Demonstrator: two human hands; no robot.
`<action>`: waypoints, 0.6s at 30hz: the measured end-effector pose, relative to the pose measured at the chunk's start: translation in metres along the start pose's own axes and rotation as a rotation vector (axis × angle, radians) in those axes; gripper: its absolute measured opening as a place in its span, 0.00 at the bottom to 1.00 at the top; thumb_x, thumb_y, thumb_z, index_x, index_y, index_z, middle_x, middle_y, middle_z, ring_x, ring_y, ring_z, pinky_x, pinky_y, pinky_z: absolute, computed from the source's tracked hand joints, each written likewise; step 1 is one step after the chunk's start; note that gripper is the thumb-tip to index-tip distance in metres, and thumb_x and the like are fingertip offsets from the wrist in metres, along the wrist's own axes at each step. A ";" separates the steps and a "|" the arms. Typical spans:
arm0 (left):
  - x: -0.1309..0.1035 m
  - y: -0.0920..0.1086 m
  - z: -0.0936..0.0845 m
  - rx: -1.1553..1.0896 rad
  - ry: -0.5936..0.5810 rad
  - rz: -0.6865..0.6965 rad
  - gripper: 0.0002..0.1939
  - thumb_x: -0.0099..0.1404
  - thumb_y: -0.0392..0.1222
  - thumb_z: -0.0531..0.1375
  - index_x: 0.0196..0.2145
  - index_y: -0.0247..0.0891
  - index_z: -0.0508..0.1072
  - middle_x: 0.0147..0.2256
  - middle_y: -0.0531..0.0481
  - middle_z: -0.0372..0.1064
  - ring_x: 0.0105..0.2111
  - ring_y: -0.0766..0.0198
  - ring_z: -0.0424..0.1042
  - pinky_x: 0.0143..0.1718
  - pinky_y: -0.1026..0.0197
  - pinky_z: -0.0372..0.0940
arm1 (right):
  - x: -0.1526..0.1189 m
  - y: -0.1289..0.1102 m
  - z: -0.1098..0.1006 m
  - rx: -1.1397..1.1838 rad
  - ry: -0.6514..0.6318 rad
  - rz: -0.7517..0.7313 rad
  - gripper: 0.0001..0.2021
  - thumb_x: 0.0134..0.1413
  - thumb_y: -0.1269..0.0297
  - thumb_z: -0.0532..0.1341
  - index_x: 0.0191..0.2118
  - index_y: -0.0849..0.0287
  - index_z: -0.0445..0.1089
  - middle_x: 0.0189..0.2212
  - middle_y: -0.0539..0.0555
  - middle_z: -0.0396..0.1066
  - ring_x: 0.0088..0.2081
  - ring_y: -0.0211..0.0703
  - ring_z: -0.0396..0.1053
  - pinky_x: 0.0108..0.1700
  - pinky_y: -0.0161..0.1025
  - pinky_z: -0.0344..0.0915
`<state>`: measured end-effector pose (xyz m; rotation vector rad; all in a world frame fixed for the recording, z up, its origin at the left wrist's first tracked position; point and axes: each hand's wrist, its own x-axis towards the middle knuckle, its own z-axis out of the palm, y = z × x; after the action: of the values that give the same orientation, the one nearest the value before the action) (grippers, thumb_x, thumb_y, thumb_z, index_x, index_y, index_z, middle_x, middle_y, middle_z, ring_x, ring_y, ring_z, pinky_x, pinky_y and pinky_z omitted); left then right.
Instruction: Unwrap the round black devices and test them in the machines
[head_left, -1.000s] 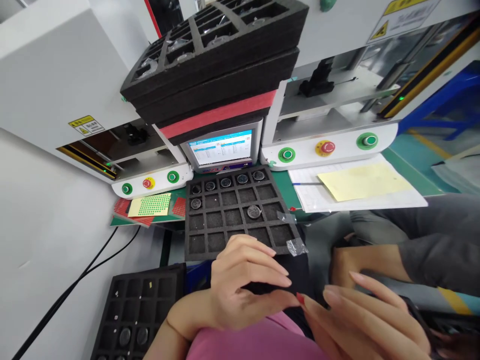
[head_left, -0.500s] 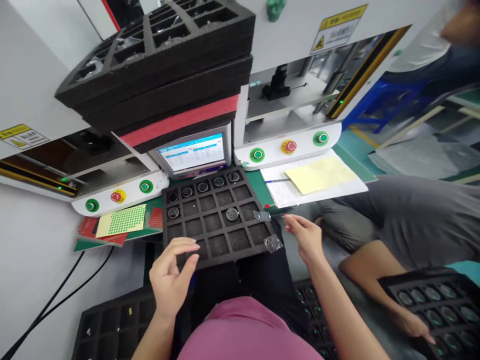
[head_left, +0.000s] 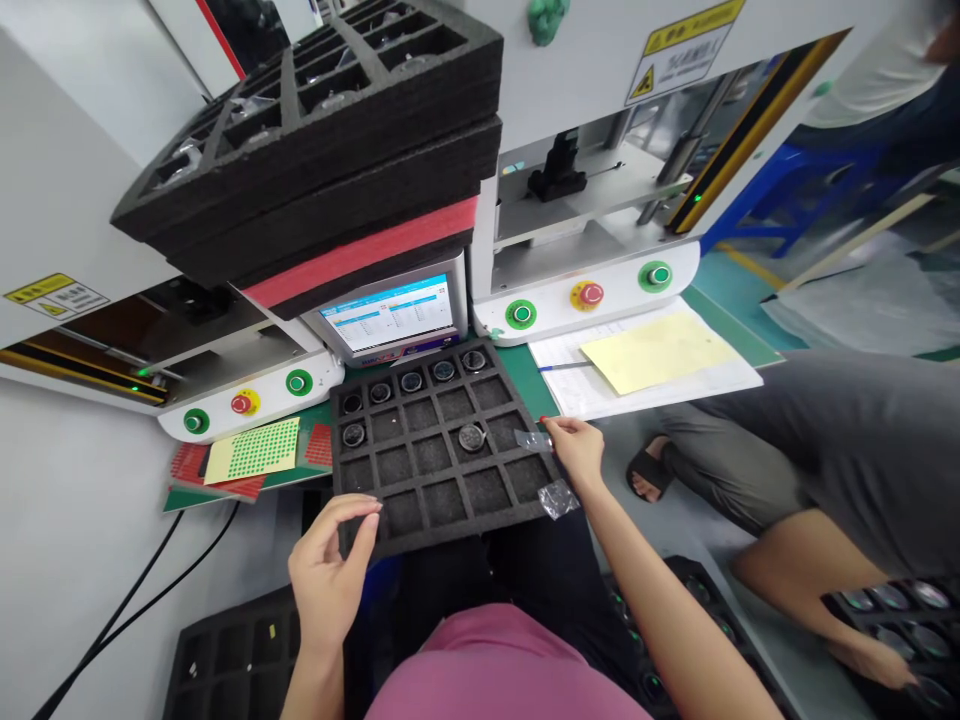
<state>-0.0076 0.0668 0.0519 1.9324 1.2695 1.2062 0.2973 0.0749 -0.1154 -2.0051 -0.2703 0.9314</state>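
The black foam tray (head_left: 442, 500) has square pockets. Several round watch-like dials (head_left: 412, 382) sit along its far row, and a single round piece (head_left: 472, 437) lies farther right. At the tray's near left corner is my left hand (head_left: 326, 570), thumb and forefinger tips brought together; anything between them is too small to make out. My right hand (head_left: 576, 452) pinches at the tray's right edge, beside a strip of clear film (head_left: 533, 441). A red spot shows by its fingertips, but what they hold is unclear. Crumpled clear film (head_left: 559, 499) hangs on the near right corner.
Stacked foam trays (head_left: 322, 170) rise above a small screen (head_left: 390, 312). Machines with push buttons (head_left: 586, 295) flank it. Papers (head_left: 652, 350) lie right, green-dot stickers (head_left: 253, 451) left. A co-worker's hand (head_left: 874, 660) touches another tray at lower right. More trays (head_left: 232, 650) are below.
My right hand has moved left to the tray's right edge. My left thumb and forefinger have drawn closer together. The co-worker's hand has shifted lower right in view.
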 end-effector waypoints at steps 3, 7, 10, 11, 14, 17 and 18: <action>0.001 0.000 0.003 -0.013 -0.033 -0.009 0.05 0.62 0.32 0.62 0.31 0.39 0.77 0.32 0.52 0.76 0.34 0.65 0.76 0.38 0.66 0.72 | 0.000 0.001 -0.001 -0.021 0.051 -0.022 0.12 0.63 0.59 0.61 0.45 0.63 0.69 0.36 0.52 0.72 0.32 0.36 0.71 0.32 0.36 0.72; 0.000 -0.005 -0.001 0.001 -0.046 -0.015 0.06 0.63 0.31 0.62 0.33 0.41 0.77 0.33 0.53 0.76 0.35 0.67 0.76 0.40 0.68 0.71 | -0.010 -0.003 -0.013 -0.059 0.116 -0.150 0.11 0.64 0.59 0.61 0.40 0.64 0.70 0.31 0.49 0.70 0.28 0.34 0.69 0.30 0.35 0.70; -0.005 -0.011 -0.011 0.072 -0.030 -0.057 0.06 0.63 0.32 0.62 0.33 0.41 0.77 0.32 0.53 0.76 0.35 0.67 0.76 0.40 0.69 0.70 | -0.028 -0.014 -0.024 -0.105 0.174 -0.342 0.12 0.61 0.57 0.61 0.36 0.63 0.70 0.28 0.49 0.70 0.27 0.36 0.68 0.33 0.38 0.69; -0.007 -0.013 -0.014 0.098 -0.025 -0.077 0.06 0.63 0.32 0.61 0.32 0.40 0.77 0.32 0.53 0.76 0.35 0.67 0.76 0.39 0.69 0.70 | -0.036 -0.020 -0.025 -0.125 0.168 -0.415 0.13 0.60 0.55 0.61 0.35 0.62 0.70 0.27 0.49 0.70 0.27 0.38 0.69 0.34 0.39 0.69; -0.018 -0.018 -0.024 0.157 -0.008 -0.128 0.06 0.63 0.32 0.61 0.31 0.39 0.77 0.31 0.53 0.77 0.33 0.67 0.77 0.38 0.68 0.70 | -0.060 -0.037 -0.013 -0.206 0.037 -0.624 0.18 0.53 0.47 0.59 0.33 0.59 0.72 0.24 0.52 0.72 0.26 0.44 0.70 0.35 0.42 0.68; -0.030 -0.023 -0.034 0.197 0.015 -0.165 0.06 0.63 0.32 0.60 0.31 0.39 0.77 0.30 0.52 0.77 0.32 0.66 0.77 0.37 0.68 0.70 | -0.082 -0.053 0.021 -0.319 -0.187 -0.811 0.19 0.49 0.45 0.57 0.32 0.57 0.73 0.24 0.53 0.74 0.26 0.46 0.72 0.32 0.41 0.66; -0.034 -0.025 -0.037 0.209 0.028 -0.177 0.06 0.63 0.32 0.60 0.31 0.38 0.77 0.31 0.52 0.77 0.32 0.66 0.77 0.37 0.68 0.70 | -0.090 -0.057 0.035 -0.360 -0.254 -0.865 0.18 0.49 0.46 0.57 0.32 0.56 0.73 0.25 0.53 0.74 0.26 0.46 0.72 0.31 0.41 0.66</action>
<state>-0.0570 0.0449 0.0360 1.9030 1.5999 1.0497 0.2193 0.0847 -0.0361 -1.7762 -1.3983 0.5792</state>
